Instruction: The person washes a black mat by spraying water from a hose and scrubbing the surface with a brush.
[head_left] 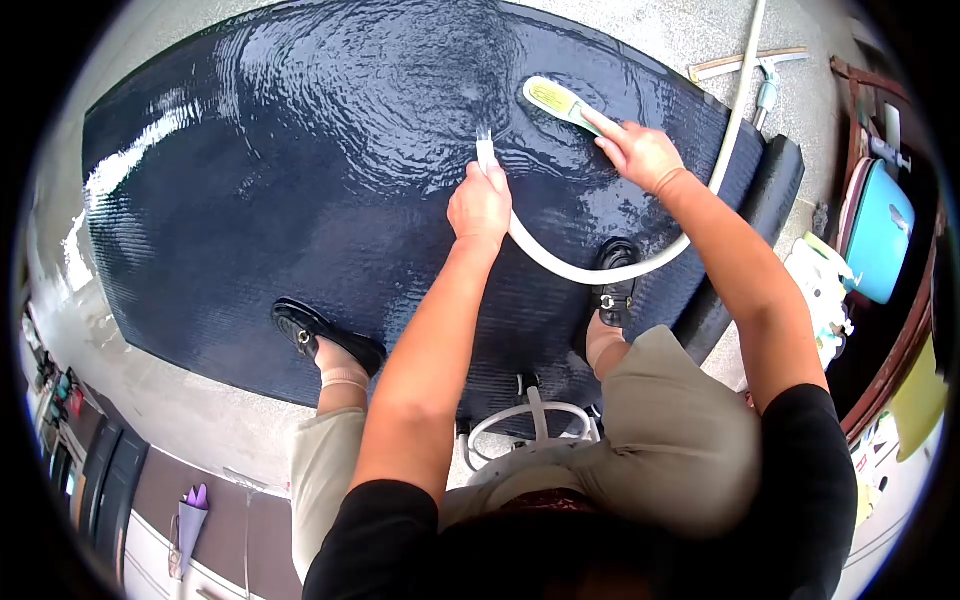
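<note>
My left hand (481, 205) is wrapped round a white hose (575, 273) just behind its mouth, and water runs out of it onto a dark wet mat (250, 240). Ripples spread over the mat ahead of the hose. To the right, my right hand (643, 153) grips the handle of a scrub brush (553, 97) with a pale yellow-green head. The brush head lies low over the wet mat; whether its bristles touch is hidden. From my left hand the hose curves across my right foot and up to the right.
Both my black shoes (318, 332) are on the mat. Its right side is rolled up (740, 230). A squeegee (765, 85) lies beyond it. At the right stand a blue basin (880, 232) and a reddish wooden frame (905, 340). A stool with a ring base (535, 415) is beneath me.
</note>
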